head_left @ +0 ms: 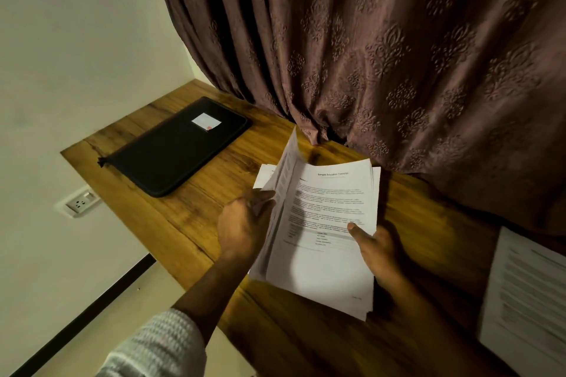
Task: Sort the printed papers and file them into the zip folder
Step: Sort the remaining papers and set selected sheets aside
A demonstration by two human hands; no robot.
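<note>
Stack of printed papers [324, 223] held over mid tabletop [214, 202], nearer the far edge by the curtain [367, 40]; can't tell if the stack's underside touches the wood. L hand [245, 223] has fingers curled round the left edge of a few upper sheets, turned up almost on edge, w/ more sheets fanned out beneath. R hand [376, 251] grips the stack's right edge: thumb pressed flat on the top pg, fingers underneath & hidden. Top pg is printed text w/ a heading, too blurred to read.

Black zip folder [171, 150] lies flat & closed toward the far left corner, well apart from the stack, white label [206, 121] on its cover. Second paper pile [526, 294] sits at the right end, partly cut off. Wall socket [80, 200] below the left edge.
</note>
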